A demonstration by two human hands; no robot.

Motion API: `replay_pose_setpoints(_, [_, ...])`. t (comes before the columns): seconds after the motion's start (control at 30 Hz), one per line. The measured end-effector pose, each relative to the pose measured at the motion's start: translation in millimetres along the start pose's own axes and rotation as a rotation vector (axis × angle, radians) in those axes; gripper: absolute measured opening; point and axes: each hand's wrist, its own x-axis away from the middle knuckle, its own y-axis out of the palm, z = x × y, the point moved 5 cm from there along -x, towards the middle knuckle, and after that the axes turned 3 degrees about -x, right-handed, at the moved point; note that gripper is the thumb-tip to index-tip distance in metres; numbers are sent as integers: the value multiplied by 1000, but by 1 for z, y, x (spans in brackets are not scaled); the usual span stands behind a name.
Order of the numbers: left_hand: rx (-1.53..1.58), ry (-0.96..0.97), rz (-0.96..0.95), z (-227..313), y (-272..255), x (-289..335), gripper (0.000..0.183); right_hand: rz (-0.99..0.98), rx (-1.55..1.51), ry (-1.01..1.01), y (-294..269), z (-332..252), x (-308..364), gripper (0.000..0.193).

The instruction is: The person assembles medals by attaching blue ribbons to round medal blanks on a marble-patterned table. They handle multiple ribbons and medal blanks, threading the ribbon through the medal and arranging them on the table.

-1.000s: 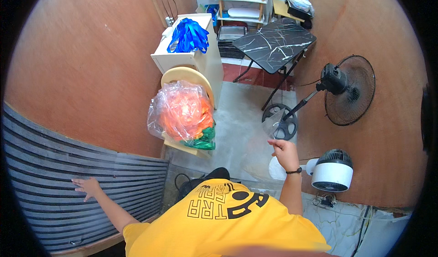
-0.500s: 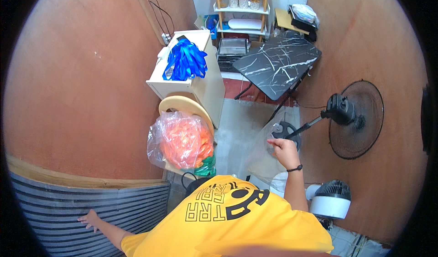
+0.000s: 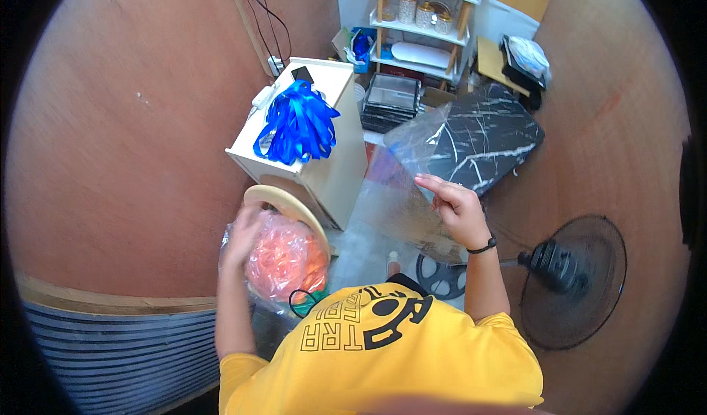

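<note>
Pinching clear plastic [image 3: 398, 187] between right fingers [image 3: 433, 185] | left fingers [image 3: 251, 216] blurred, upper-left of bagged orange bundle [image 3: 289, 259], grip unclear

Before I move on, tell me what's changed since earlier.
The left hand has left the striped surface and swung forward and right to the orange-filled bag; blur hides any contact. The clear plastic has risen and now overlaps the table in view. The right hand stays pinched on it, and the blue ribbons remain on the cabinet.
</note>
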Motion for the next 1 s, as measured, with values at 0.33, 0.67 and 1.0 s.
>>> replay_pose_setpoints(0.33, [868,-30,-333,161,222,-176,60,116,-333,60,-88,123,-139,46])
replay_pose_setpoints(0.67, [1039,-169,188,117,162,-477,36,298,-279,239,-109,230,-176,40])
replay_pose_setpoints(1.0, [300,-658,847,-4,96,-640,34,388,-312,506,-106,292,-182,32])
